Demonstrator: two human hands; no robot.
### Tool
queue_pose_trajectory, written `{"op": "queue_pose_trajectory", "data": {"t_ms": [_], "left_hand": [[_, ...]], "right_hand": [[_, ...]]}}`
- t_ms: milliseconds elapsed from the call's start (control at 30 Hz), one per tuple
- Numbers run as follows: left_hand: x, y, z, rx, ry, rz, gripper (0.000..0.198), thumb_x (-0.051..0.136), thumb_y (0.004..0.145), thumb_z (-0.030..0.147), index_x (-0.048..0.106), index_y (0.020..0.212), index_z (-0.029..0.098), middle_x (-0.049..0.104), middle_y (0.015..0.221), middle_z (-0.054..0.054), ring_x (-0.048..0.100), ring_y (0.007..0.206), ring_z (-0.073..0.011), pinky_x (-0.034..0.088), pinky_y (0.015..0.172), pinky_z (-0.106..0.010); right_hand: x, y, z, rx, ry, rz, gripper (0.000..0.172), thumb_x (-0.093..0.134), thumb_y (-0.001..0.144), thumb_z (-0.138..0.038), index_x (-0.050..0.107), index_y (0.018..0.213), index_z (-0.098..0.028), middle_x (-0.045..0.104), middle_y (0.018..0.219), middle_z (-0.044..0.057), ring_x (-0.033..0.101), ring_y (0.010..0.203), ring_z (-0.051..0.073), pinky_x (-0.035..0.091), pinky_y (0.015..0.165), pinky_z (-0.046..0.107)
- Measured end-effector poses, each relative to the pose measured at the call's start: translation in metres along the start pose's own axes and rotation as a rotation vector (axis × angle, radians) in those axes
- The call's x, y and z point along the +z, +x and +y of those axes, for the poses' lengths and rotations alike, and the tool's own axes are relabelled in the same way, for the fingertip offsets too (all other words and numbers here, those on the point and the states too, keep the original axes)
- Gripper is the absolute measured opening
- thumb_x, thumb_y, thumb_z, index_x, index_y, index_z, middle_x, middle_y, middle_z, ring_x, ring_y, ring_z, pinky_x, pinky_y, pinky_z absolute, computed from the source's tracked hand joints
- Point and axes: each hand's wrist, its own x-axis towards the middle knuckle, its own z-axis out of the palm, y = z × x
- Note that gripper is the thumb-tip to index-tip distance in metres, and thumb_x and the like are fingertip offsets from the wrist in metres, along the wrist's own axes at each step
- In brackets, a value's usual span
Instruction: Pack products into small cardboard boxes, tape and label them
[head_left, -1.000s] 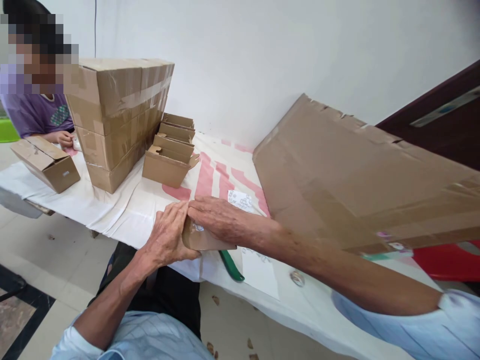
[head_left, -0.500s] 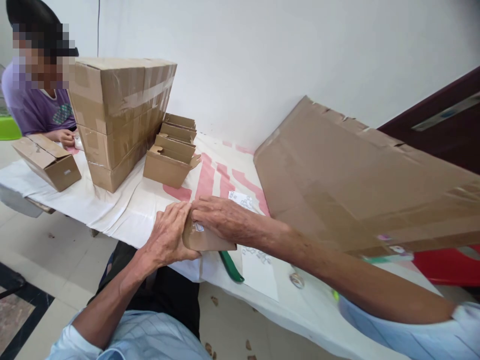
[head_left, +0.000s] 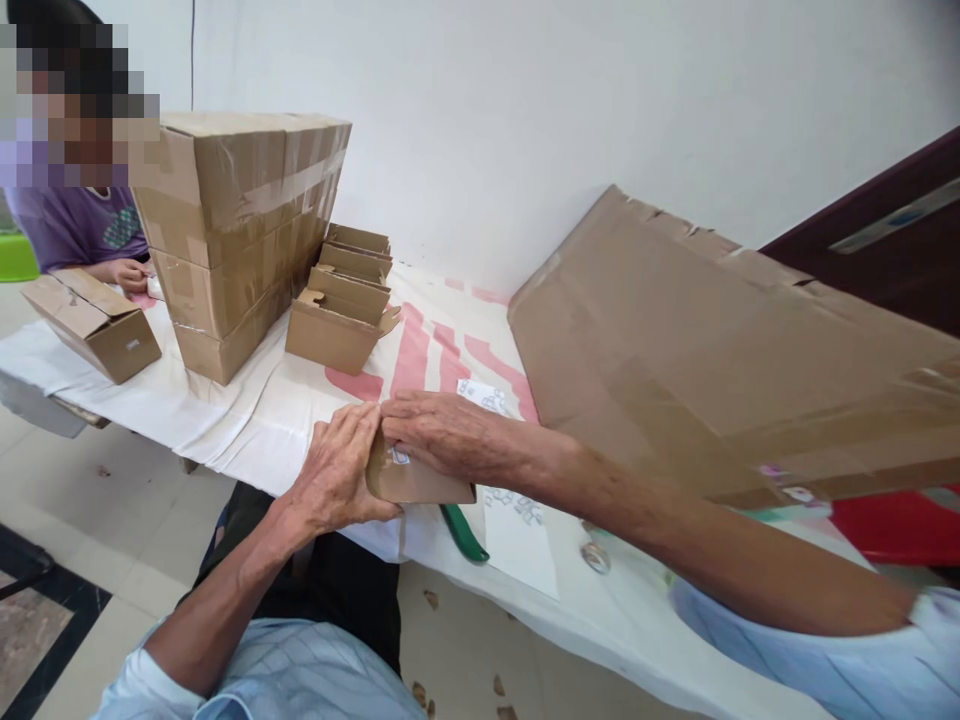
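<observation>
We have a small cardboard box point(head_left: 416, 480) at the near edge of the surface point(head_left: 247, 420), and both our hands are on it. Our left hand point(head_left: 337, 475) wraps its left end, fingers curled tight against the side, while our right hand point(head_left: 442, 435) lies flat over the top, fingers pressed down on the lid. The box looks folded and shut — we judge only the last pressing or sealing is left. Just right of it lie a green-handled tool point(head_left: 463, 532) and a paper sheet point(head_left: 521, 540). Farther left stand open small boxes point(head_left: 341, 300) and a taped stack of cartons point(head_left: 240, 230) — apparently earlier pieces of the same work.
</observation>
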Motion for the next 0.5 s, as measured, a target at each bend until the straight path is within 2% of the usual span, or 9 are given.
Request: {"op": "queue_pose_trajectory", "data": {"t_ms": [133,267,500], "left_hand": [[0.001,0.0,-0.003,0.014,0.005,0.006,0.117,0.095,0.056,0.033,0.037,0.158,0.019,0.054,0.153,-0.022,0.047,0.143,-0.0453,0.044,0.109,-0.061],[0.001,-0.001,-0.005,0.022,0.006,0.003,0.117,0.095,0.056,0.034,0.038,0.157,0.018,0.053,0.153,-0.023,0.048,0.143,-0.0453,0.044,0.11,-0.061],[0.0,-0.001,-0.003,0.031,0.005,0.004,0.116,0.095,0.057,0.032,0.038,0.157,0.018,0.054,0.153,-0.023,0.048,0.143,-0.0452,0.045,0.11,-0.061]], "right_hand": [[0.004,-0.001,0.004,-0.03,0.028,-0.027,0.034,0.037,0.103,-0.007,0.067,0.095,-0.022,0.075,0.101,0.005,0.071,0.097,0.02,0.061,0.09,0.04],[0.011,-0.003,0.003,-0.022,-0.122,-0.065,0.032,0.036,0.101,-0.005,0.062,0.091,-0.021,0.071,0.094,0.007,0.066,0.089,0.022,0.057,0.082,0.041],[0.005,-0.007,-0.011,-0.012,-0.332,-0.102,0.026,0.039,0.102,-0.005,0.06,0.101,-0.019,0.068,0.1,0.01,0.063,0.091,0.024,0.052,0.082,0.039]]}}
